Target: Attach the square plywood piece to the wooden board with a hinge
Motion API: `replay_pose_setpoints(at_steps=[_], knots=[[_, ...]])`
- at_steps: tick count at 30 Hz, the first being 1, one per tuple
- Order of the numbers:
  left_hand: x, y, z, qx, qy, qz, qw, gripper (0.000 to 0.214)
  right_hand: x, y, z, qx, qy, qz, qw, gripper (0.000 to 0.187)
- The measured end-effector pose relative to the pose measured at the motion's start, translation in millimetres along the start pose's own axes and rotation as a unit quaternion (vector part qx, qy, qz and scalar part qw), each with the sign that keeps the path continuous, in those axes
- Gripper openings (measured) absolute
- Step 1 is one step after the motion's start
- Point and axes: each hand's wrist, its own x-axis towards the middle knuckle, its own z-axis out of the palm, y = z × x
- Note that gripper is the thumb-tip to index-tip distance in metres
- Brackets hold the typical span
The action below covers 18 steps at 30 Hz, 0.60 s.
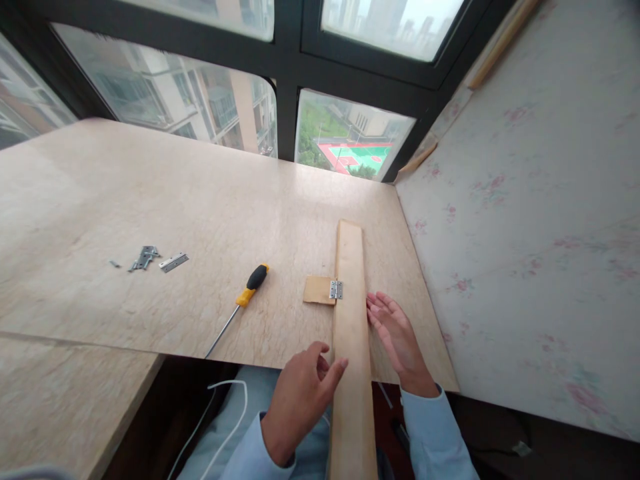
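A long pale wooden board lies across the marble-look ledge, its near end reaching over the edge toward me. Against its left side sits a small wooden block, and a metal hinge spans the joint between the two. My left hand hovers by the board's left edge, thumb and fingers apart with nothing in them. On the other side, my right hand is open, palm turned toward the board, fingertips at its right edge. Whether they touch it, I cannot tell.
A yellow and black screwdriver lies left of the block. Farther left are a hinge and a small pile of screws and hinge parts. A papered wall bounds the right, windows the back. A white cable hangs near my lap.
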Motion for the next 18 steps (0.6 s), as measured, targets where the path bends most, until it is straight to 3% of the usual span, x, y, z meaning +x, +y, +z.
replay_pose_setpoints(at_steps=[2, 5, 11, 14, 18], knots=[[-11, -6, 8.2, -0.020, -0.042, -0.018, 0.999, 0.044, -11, -9, 8, 0.034, 0.014, 0.039, 0.999, 0.061], [-13, -17, 23.0, -0.134, -0.078, -0.022, 0.988, 0.044, -17, -14, 16, 0.060, 0.035, 0.061, 0.996, 0.067], [-14, -20, 37.9, -0.372, -0.130, -0.012, 0.919, 0.045, -17, -16, 17, 0.087, 0.050, 0.074, 0.992, 0.065], [-20, -15, 36.8, -0.417, -0.146, 0.008, 0.897, 0.051, -21, -20, 18, 0.074, 0.016, 0.104, 0.992, 0.064], [-27, -11, 36.8, -0.407, -0.148, 0.025, 0.901, 0.052, -26, -26, 25, 0.071, 0.003, 0.104, 0.992, 0.061]])
